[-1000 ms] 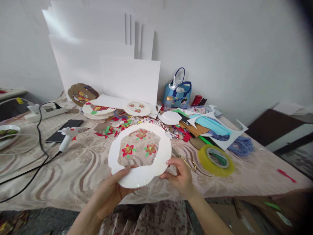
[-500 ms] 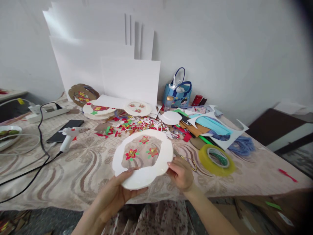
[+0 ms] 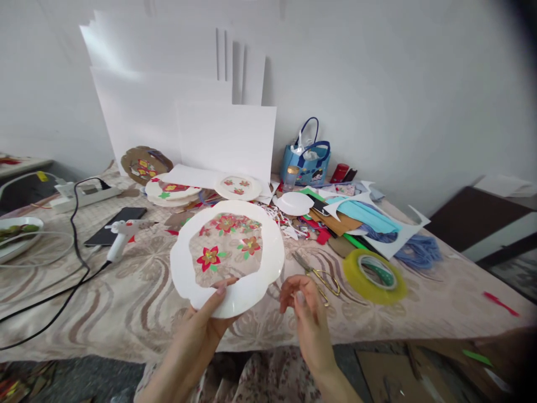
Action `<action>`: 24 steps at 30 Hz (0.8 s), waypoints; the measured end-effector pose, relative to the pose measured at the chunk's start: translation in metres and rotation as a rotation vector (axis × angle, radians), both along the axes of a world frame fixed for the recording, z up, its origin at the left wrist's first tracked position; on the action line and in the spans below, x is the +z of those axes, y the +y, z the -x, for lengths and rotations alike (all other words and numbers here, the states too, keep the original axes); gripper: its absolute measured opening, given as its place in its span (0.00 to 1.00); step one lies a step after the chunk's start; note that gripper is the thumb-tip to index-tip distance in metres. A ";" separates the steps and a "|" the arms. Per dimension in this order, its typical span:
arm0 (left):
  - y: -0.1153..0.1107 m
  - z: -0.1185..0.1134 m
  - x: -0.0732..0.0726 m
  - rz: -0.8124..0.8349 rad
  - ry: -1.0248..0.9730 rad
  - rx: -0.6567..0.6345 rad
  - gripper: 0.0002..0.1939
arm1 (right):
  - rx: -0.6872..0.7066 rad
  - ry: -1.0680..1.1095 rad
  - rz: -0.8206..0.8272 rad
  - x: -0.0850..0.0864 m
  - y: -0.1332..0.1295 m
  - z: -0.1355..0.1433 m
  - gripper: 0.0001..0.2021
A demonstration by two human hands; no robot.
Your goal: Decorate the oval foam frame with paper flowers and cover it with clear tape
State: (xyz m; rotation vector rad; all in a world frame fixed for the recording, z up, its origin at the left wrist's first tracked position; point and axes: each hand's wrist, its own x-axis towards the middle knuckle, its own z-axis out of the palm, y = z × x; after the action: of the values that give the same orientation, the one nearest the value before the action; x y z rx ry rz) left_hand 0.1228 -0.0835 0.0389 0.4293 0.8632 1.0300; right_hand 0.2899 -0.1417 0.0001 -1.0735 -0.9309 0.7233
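My left hand [image 3: 205,322] grips the lower edge of a white scalloped paper frame [image 3: 269,252], thumb on its front and the other fingers behind. The frame is tilted up towards me over the table. Its see-through middle carries red paper flowers [image 3: 208,258] with green leaves, and the scraps behind show through it. My right hand [image 3: 308,316] is off the frame, just right of its lower edge, with loosely curled fingers and nothing visible in them. Beyond that hand lie gold-handled scissors [image 3: 314,272] on the cloth.
A roll of yellow tape [image 3: 352,280] lies to the right. At left are a white glue gun [image 3: 121,243], a black phone [image 3: 109,228] and a power strip [image 3: 90,197]. Paper scraps [image 3: 289,226], finished-looking frames [image 3: 238,186] and a blue bag [image 3: 308,165] stand towards the back.
My right hand has let go of the frame's right edge and moved down clear of it. With my left hand the frame has shifted left and tipped more upright. The scissors show more fully.
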 end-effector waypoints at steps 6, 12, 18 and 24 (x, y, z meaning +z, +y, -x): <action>-0.001 0.000 -0.006 -0.039 0.007 0.018 0.14 | 0.165 0.343 0.103 0.011 0.005 0.016 0.13; -0.002 0.001 -0.004 -0.051 -0.002 0.030 0.13 | 0.151 0.413 0.127 0.014 0.007 0.023 0.11; -0.004 0.001 0.006 0.035 -0.031 0.000 0.08 | 0.308 0.653 0.151 0.014 0.013 0.027 0.09; -0.006 -0.003 0.002 0.073 -0.026 -0.037 0.08 | 0.311 0.717 0.161 0.008 0.019 0.036 0.10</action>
State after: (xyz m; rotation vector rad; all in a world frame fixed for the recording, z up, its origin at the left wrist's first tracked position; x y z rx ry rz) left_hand 0.1254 -0.0892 0.0413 0.3681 0.8637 0.9651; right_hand 0.2541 -0.1222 0.0081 -0.7161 -0.4193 1.3481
